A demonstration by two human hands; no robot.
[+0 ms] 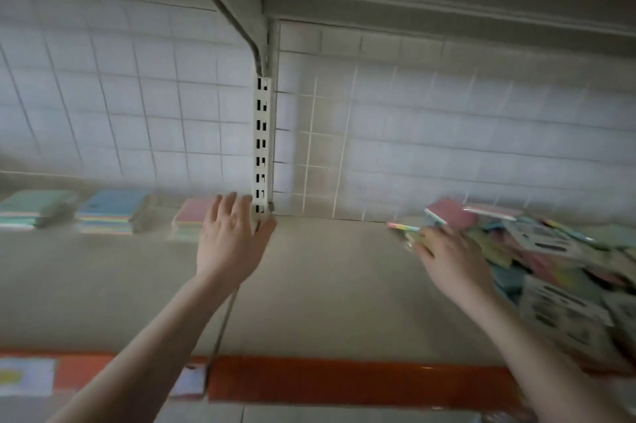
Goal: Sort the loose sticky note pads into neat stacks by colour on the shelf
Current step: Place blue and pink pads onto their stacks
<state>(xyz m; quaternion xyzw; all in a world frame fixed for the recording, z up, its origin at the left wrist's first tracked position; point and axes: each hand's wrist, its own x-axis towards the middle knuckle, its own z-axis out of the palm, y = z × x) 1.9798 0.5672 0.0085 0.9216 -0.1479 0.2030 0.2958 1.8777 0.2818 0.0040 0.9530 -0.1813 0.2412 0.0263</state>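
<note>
Head view shows the sorting partly done: three stacks of sticky note pads already stand in a row at the back left of the shelf (327,285), a green-topped stack (36,207) at the far left, a blue-topped stack (112,210) just beside it, and a pink-topped stack (194,216) nearer the middle. Each looks fairly squared, though the layers under the top pads show mixed pastel edges (whether these are multicolour pads or unsorted ones I cannot tell through the blur). A large loose heap of pads (550,267) lies jumbled at the right end of the shelf, many lying label side up, so by my reckoning most of the work remains. The right hand (447,257) reaches into the near edge of that heap with its fingers bent around what seems to be a pale yellow-green pad (418,240); the motion blur makes the grip uncertain. The left hand (234,236) hovers with fingers spread and relaxed, holding nothing, just beside the pink-topped stack and in front of the slotted upright (262,143). Behind runs a wire grid back panel (447,133), and an orange price rail (344,383) edges the shelf front.
</note>
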